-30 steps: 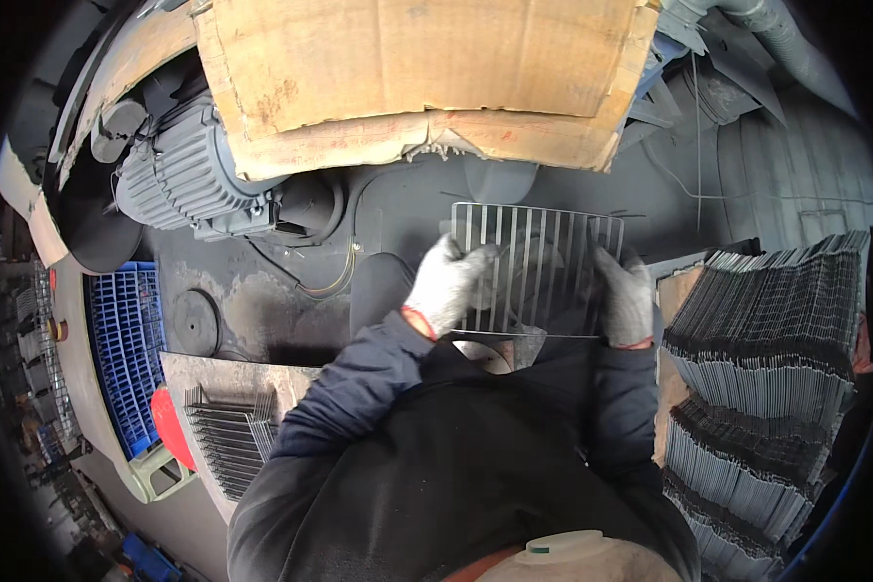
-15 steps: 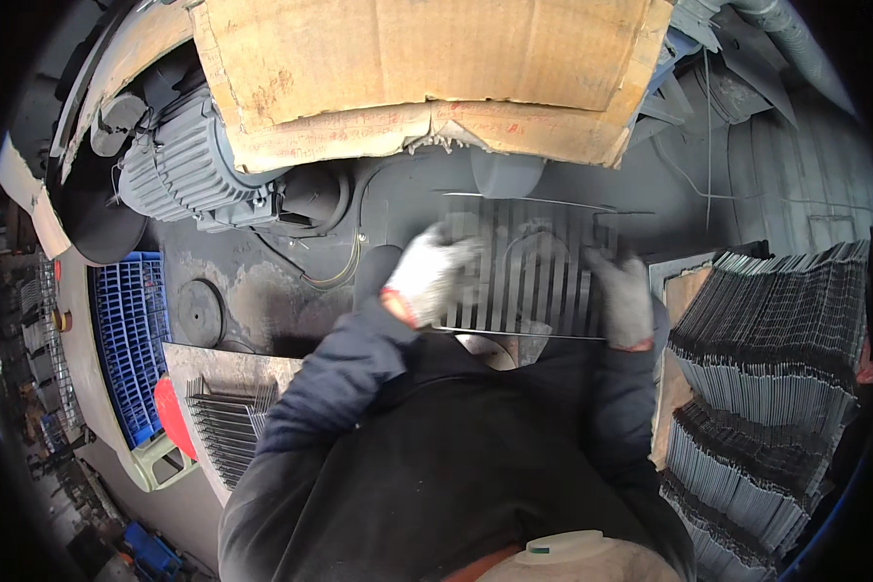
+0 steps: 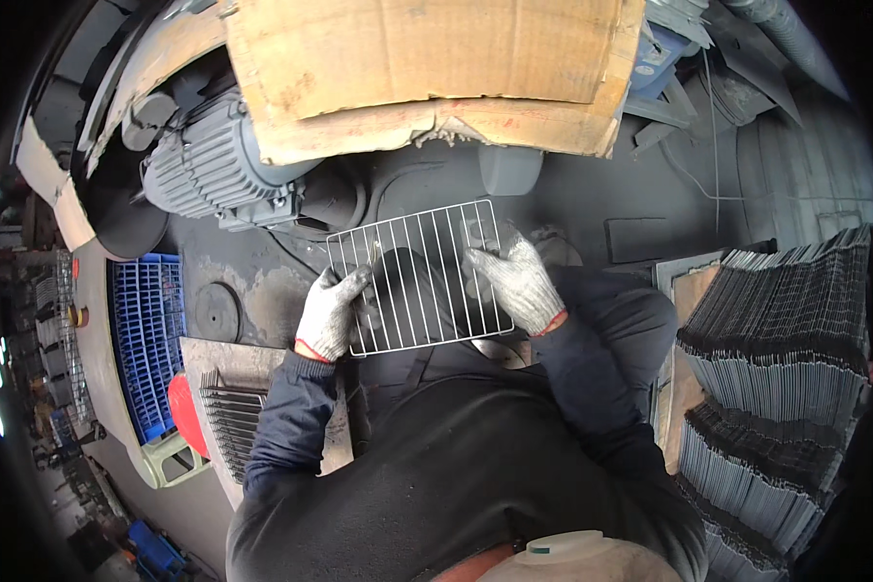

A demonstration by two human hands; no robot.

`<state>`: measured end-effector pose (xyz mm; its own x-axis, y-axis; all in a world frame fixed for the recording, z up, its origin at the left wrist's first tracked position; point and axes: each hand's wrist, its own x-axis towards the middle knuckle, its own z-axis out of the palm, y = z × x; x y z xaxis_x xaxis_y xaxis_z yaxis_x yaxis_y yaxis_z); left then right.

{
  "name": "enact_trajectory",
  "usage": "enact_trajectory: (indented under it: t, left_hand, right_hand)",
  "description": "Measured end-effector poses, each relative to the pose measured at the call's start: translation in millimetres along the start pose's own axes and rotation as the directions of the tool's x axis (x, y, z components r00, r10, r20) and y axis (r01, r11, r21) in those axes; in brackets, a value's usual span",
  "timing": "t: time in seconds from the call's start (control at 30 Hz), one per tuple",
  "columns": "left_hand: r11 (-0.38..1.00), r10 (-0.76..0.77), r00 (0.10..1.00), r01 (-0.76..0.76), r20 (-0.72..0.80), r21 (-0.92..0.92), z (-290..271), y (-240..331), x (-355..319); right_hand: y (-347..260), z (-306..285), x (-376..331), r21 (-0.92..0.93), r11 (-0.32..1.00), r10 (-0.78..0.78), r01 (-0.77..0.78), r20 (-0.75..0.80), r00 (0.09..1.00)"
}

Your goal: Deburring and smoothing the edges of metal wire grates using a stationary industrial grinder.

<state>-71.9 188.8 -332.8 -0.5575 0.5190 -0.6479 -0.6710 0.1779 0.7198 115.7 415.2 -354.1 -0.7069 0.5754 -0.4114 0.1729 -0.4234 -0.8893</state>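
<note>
A rectangular wire rack (image 3: 419, 281) of thin shiny bars is held out over my lap, tilted a little, its right end higher. My left hand (image 3: 332, 312), in a white knit glove with a red cuff, grips the rack's left end, thumb on top and some fingers showing through the bars. At the right end my gloved right hand (image 3: 520, 285) is closed on the bars in the same way, its fingertips partly under the wires. The glove fingers look grey with dirt.
Several tall stacks of dark wire racks (image 3: 771, 330) stand at my right. At my left, more racks (image 3: 233, 427) lie on a metal sheet beside a blue plastic crate (image 3: 150, 339). A grey motor (image 3: 209, 165) and a cardboard sheet (image 3: 436, 58) sit ahead.
The rack has shifted left and tilted, and it is no longer smeared by motion. Both hands have moved left with it, the left hand also lower.
</note>
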Motion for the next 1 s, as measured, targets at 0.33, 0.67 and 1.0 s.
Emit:
enact_trajectory:
  t: [0.33, 0.67, 1.0]
  left_hand:
    - [0.915, 0.333, 0.926, -0.363, 0.179, 0.174, 21, -46, -34]
    - [0.864, 0.485, 0.862, -0.498, 0.150, 0.071, 61, -39, -28]
    - [0.864, 0.370, 0.893, -0.432, 0.255, 0.260, 149, -54, 39]
  right_hand:
    - [-22, -35, -46, 0.051, 0.991, -0.121, 0.120, 0.009, 0.993]
    - [-29, -49, -49, 0.023, 0.961, -0.276, 0.277, -0.050, 0.960]
    - [-19, -124, -18, 0.067, 0.957, -0.244, 0.282, -0.341, 0.908]
